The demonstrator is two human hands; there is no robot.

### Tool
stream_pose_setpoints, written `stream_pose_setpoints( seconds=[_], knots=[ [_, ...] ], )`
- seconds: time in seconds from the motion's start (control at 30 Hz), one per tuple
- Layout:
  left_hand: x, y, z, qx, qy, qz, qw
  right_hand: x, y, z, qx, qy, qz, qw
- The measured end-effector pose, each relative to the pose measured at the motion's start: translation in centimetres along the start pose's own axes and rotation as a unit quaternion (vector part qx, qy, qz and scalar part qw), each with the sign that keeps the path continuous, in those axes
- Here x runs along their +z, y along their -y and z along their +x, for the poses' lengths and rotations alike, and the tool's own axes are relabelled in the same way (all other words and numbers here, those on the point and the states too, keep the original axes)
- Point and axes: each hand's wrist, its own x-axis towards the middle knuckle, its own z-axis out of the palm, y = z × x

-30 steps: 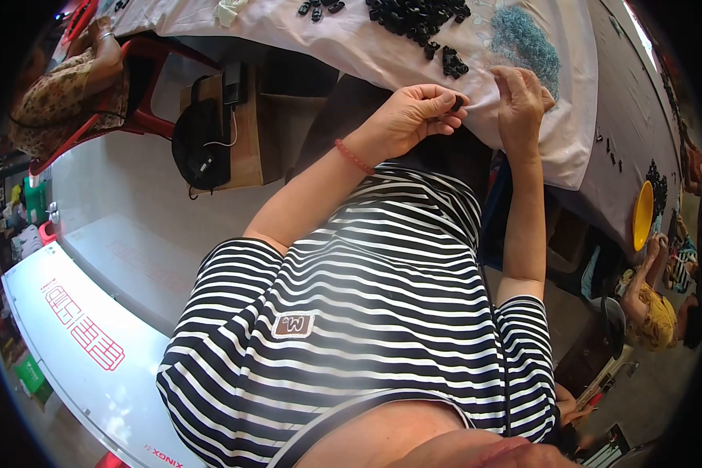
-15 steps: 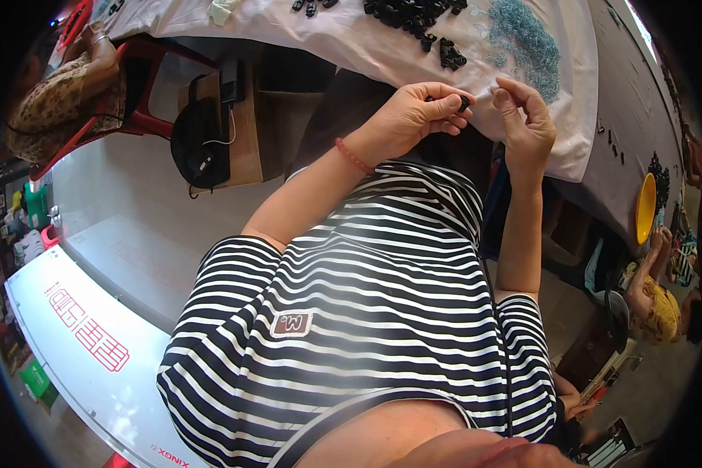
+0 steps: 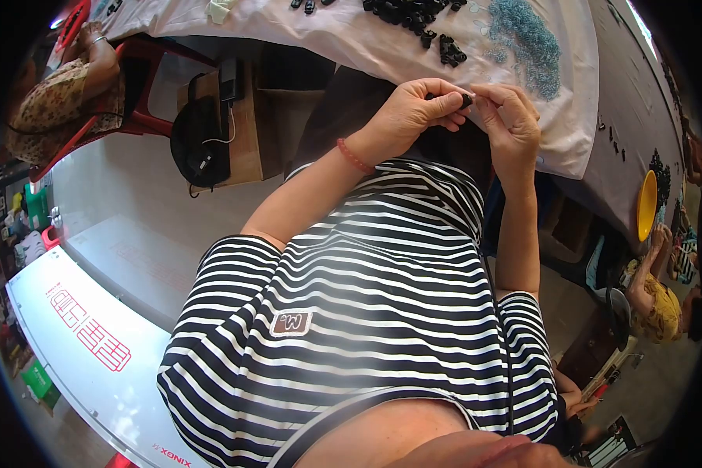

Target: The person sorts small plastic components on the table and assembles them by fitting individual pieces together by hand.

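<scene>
Just above my lap, at the near edge of the cloth-covered table, my left hand (image 3: pixel 429 109) pinches a small black plastic piece (image 3: pixel 466 101) between thumb and fingers. My right hand (image 3: pixel 511 121) meets it there, its thumb and forefinger pressed together at the end of the black piece. Whatever sits between those right fingertips is too small and covered to name. Beyond my hands lies a pile of similar black pieces (image 3: pixel 413 19), with a small cluster (image 3: pixel 451 51) nearer to me. Right of it spreads a heap of tiny bluish clear parts (image 3: pixel 526 47).
A pale pink cloth (image 3: pixel 304 35) covers the table. At left, a person sits on a red chair (image 3: pixel 144 117), near a cardboard box (image 3: pixel 249 140) with a black bag (image 3: pixel 195 148). Another person at right is beside a yellow bowl (image 3: pixel 646 204).
My right hand has moved left and slightly down, bringing its fingertips against the black piece. A small whitish bit seen in those fingertips is now mostly hidden. My left hand has barely moved.
</scene>
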Motion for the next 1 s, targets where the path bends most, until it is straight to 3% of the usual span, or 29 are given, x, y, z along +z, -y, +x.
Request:
stream_pose_setpoints(
  seconds=[0.27,0.37,0.57,0.67,0.77,1.0],
  knots=[
    [-0.2,0.2,-0.1,-0.004,-0.009,0.001,1.000,-0.8,0.7,0.1,-0.041,0.053,-0.051,0.996],
    [-0.2,0.1,-0.1,-0.005,-0.002,0.005,1.000,-0.6,0.4,0.5,0.051,0.012,0.046,0.998],
    [-0.2,0.0,-0.2,0.002,0.017,-0.003,1.000,0.9,-2.0,1.4,0.062,-0.028,0.022,0.997],
    [-0.6,0.2,-0.1,0.007,0.009,-0.007,1.000,1.6,-2.5,1.2,0.048,-0.031,-0.059,0.997],
    [-0.5,0.1,-0.2,0.000,0.012,-0.008,1.000,2.6,-4.7,1.4,-0.041,-0.045,-0.171,0.983],
    [-0.9,0.3,0.1,0.018,0.010,-0.019,1.000,5.0,-6.5,2.0,-0.063,-0.039,-0.241,0.968]
  ],
)
